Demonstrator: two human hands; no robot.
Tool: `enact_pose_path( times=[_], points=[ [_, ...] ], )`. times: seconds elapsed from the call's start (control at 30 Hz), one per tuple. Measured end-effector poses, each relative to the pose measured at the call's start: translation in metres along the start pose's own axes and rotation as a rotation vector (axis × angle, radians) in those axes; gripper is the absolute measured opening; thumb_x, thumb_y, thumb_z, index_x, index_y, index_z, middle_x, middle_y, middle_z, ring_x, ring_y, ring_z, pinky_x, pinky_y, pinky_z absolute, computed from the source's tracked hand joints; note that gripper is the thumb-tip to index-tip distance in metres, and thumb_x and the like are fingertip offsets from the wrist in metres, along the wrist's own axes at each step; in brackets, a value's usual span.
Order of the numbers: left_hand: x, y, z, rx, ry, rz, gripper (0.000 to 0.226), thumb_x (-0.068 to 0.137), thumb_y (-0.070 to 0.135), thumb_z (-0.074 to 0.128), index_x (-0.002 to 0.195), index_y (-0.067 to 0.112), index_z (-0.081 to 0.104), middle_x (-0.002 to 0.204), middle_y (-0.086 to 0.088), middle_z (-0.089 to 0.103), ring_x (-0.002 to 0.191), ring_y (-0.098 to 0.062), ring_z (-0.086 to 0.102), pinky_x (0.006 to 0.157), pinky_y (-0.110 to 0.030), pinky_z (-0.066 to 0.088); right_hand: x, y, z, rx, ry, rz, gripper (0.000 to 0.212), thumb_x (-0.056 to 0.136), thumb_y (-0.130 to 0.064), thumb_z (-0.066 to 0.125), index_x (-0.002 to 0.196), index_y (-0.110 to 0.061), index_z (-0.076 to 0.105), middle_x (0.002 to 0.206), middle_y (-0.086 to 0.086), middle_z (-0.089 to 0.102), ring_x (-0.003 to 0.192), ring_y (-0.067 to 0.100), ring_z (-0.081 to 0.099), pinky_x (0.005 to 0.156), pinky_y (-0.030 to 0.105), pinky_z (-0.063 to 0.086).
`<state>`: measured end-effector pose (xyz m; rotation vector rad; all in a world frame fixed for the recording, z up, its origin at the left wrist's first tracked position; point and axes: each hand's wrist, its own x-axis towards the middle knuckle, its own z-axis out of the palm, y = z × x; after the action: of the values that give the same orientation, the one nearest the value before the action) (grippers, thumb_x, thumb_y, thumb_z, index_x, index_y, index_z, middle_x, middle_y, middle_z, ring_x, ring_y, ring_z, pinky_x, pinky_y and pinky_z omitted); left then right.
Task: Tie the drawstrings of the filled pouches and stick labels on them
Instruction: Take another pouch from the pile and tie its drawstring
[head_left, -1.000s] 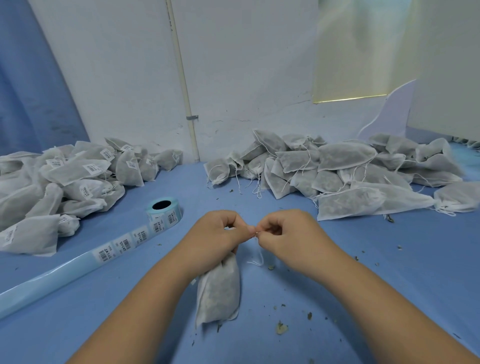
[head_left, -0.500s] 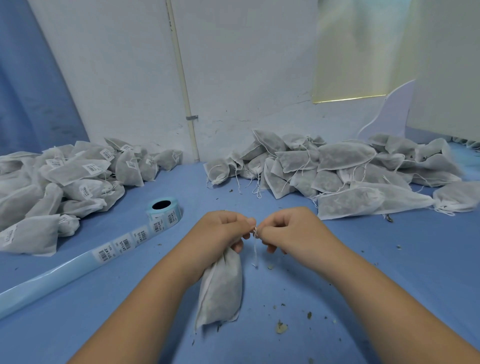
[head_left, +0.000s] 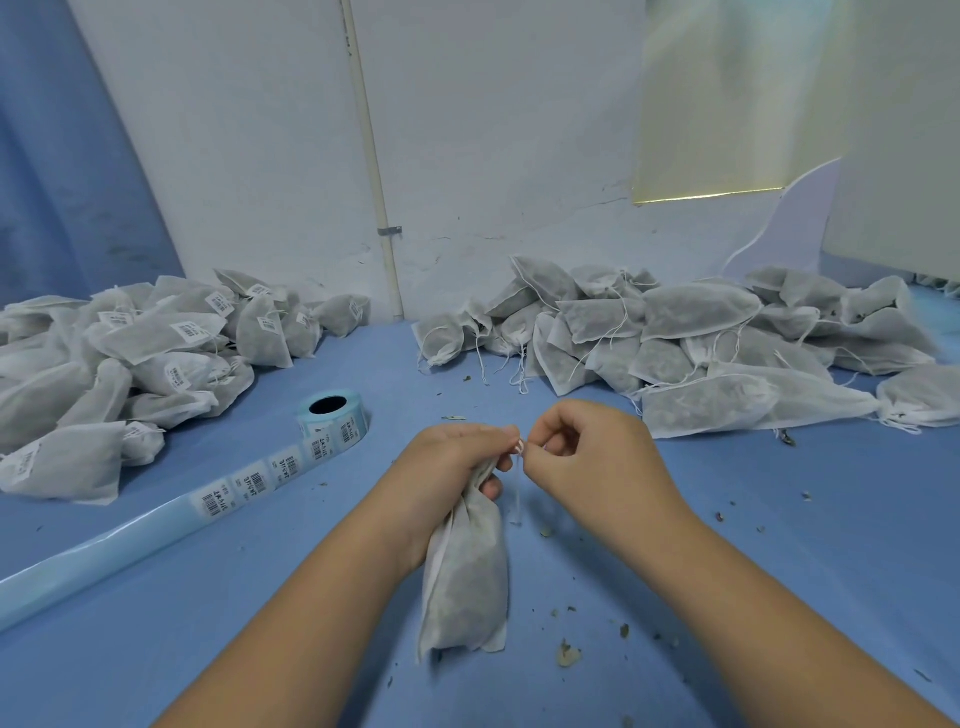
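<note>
A filled white mesh pouch stands on its base on the blue table, in the middle of the view. My left hand grips its gathered neck and pinches the drawstring at its fingertips. My right hand pinches the thin white drawstring right beside the left fingertips; a loose end hangs down between the hands. A label roll with a blue backing strip of barcode labels lies to the left.
A heap of labelled pouches fills the left side. A heap of unlabelled pouches with loose strings lies at the back right against the white wall. Herb crumbs are scattered on the blue table.
Both hands have stayed together at the pouch neck, working the drawstring. The right hand's fingers have shifted slightly and the string end now hangs lower between the hands.
</note>
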<state>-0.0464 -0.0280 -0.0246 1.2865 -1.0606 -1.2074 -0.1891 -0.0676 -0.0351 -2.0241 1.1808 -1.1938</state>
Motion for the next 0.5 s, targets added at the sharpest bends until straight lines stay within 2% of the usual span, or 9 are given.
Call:
enact_pose_path(
  times=[0.17, 0.27, 0.4, 0.5],
  points=[
    [0.0003, -0.0010, 0.0007, 0.019, 0.032, 0.026, 0.037, 0.089, 0.019, 0.067, 0.053, 0.018, 0.067, 0.057, 0.003, 0.054, 0.049, -0.012, 0.046, 0.048, -0.023, 0.035, -0.0018, -0.0024, -0.0021, 0.047, -0.041, -0.056, 0.026, 0.076, -0.021, 0.065, 0.055, -0.034, 0.062, 0.055, -0.019, 0.057, 0.051, -0.001, 0.050, 0.049, 0.009, 0.037],
    [0.0013, -0.0018, -0.0012, 0.022, 0.062, 0.046, 0.029, 0.088, 0.020, 0.069, 0.059, 0.017, 0.070, 0.066, 0.001, 0.058, 0.053, -0.014, 0.047, 0.051, -0.025, 0.037, -0.0013, -0.0025, -0.0018, 0.042, -0.041, -0.079, 0.033, 0.079, -0.021, 0.067, 0.053, -0.040, 0.063, 0.059, -0.017, 0.061, 0.052, 0.000, 0.050, 0.051, 0.011, 0.039],
    [0.0014, -0.0019, -0.0041, 0.130, 0.062, 0.078, 0.024, 0.089, 0.025, 0.070, 0.066, 0.017, 0.071, 0.069, 0.002, 0.060, 0.054, -0.013, 0.048, 0.054, -0.024, 0.039, 0.0005, 0.0000, -0.0033, -0.006, -0.071, -0.058, 0.026, 0.084, -0.021, 0.068, 0.062, -0.035, 0.068, 0.064, -0.022, 0.062, 0.056, -0.003, 0.053, 0.054, 0.010, 0.040],
    [0.0004, -0.0018, -0.0053, 0.200, 0.050, 0.085, 0.022, 0.089, 0.028, 0.070, 0.073, 0.013, 0.072, 0.070, -0.002, 0.059, 0.058, -0.017, 0.047, 0.056, -0.026, 0.038, 0.0014, 0.0015, -0.0065, -0.033, -0.091, -0.058, 0.024, 0.084, -0.021, 0.068, 0.063, -0.033, 0.067, 0.064, -0.019, 0.063, 0.055, -0.002, 0.052, 0.053, 0.011, 0.040]
  ],
)
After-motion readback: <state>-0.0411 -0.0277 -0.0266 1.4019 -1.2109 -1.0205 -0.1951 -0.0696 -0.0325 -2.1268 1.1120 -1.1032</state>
